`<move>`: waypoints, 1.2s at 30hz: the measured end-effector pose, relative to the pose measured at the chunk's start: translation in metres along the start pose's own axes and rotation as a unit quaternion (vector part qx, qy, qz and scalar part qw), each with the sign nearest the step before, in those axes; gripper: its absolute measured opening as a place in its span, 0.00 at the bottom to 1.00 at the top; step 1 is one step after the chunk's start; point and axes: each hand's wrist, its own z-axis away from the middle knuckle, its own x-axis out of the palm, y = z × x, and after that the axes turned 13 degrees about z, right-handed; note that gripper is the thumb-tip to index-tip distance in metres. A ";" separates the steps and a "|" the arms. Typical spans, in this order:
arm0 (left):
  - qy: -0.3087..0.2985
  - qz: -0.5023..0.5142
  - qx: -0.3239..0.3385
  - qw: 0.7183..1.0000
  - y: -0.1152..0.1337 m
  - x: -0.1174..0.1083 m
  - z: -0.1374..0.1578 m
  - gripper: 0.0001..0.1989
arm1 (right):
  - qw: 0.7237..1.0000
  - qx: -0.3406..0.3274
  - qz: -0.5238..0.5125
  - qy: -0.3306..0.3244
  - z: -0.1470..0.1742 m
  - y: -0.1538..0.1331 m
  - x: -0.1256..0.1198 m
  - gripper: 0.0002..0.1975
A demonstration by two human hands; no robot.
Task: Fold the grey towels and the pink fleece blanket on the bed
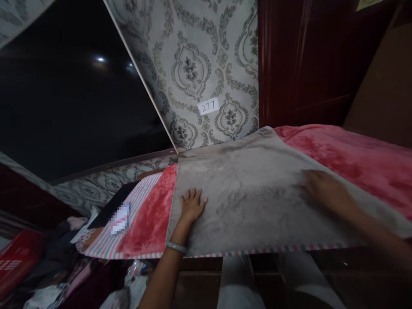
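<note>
A grey, four-sided plush cloth (238, 201) is laid over a red plush cloth (154, 219), which is left showing on both sides. Left of the grey cloth, a red plastic basket (22, 255) is seen, its contents unclear. On the grey cloth's left part, the left hand (192, 206) is laid flat, fingers spread, nothing grasped. At its right part, the right hand (323, 189) is blurred; its grip cannot be told.

cloth (238, 210) on blanket (350, 148) | screen (77, 94) left | label (208, 106) on wall (206, 56) behind | basket (27, 244) far left
</note>
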 end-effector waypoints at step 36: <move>0.078 0.006 -0.020 0.997 0.002 0.023 0.008 0.30 | 0.990 -0.115 0.057 -0.053 -0.025 -0.084 0.026 0.31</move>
